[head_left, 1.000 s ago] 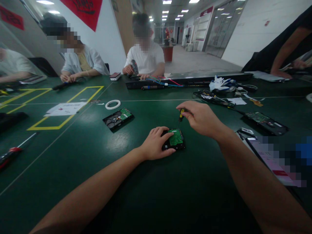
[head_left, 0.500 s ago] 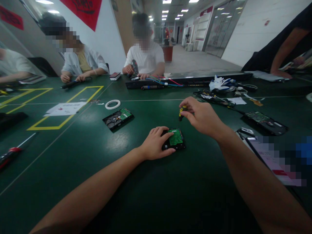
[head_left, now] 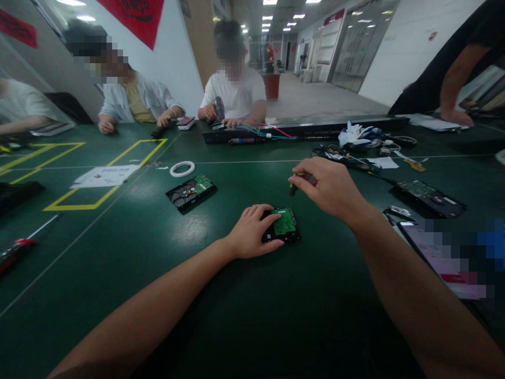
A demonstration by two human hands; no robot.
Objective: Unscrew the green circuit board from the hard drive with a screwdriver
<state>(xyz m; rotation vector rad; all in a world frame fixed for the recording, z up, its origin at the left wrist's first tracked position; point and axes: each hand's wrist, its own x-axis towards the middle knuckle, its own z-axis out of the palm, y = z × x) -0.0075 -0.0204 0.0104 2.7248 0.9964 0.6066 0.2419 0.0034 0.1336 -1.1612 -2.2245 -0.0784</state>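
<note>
1. Here, a person's bare left hand (head_left: 254, 231) spans a black, rectangular hard drive with a green circuit board (head_left: 284, 223), which lies flat on the dark green table (head_left: 252, 310); its grip is clamped on the drive, thumb along the near edge, index finger across the board, and the drive's left side is largely covered.

2. The bare right hand (head_left: 329, 192) has its grip closed on a small screwdriver with a black-and-yellow handle (head_left: 292, 188), held nearly upright over the drive's far edge. Fingers mask the handle's top, and the thin shaft fades toward the drive; whether its tip sits in a screw is too small to tell.

3. Just beyond the left hand, a second black drive with exposed green circuitry (head_left: 191, 193) lies near a flat white ring (head_left: 182, 169).

4. At right, a third black drive with a dull green board (head_left: 430, 199) rests in shadow, near a flat device with a pale, lit screen (head_left: 420, 239), partly pixelated and partly behind the forearm.

5. At far left, a red-and-black screwdriver with a metal shaft (head_left: 18, 250) is cut off by the frame.

6. Across the table, a co-worker in a white shirt (head_left: 236, 95) holds a dark, rounded object (head_left: 219, 108), hard to identify.
</note>
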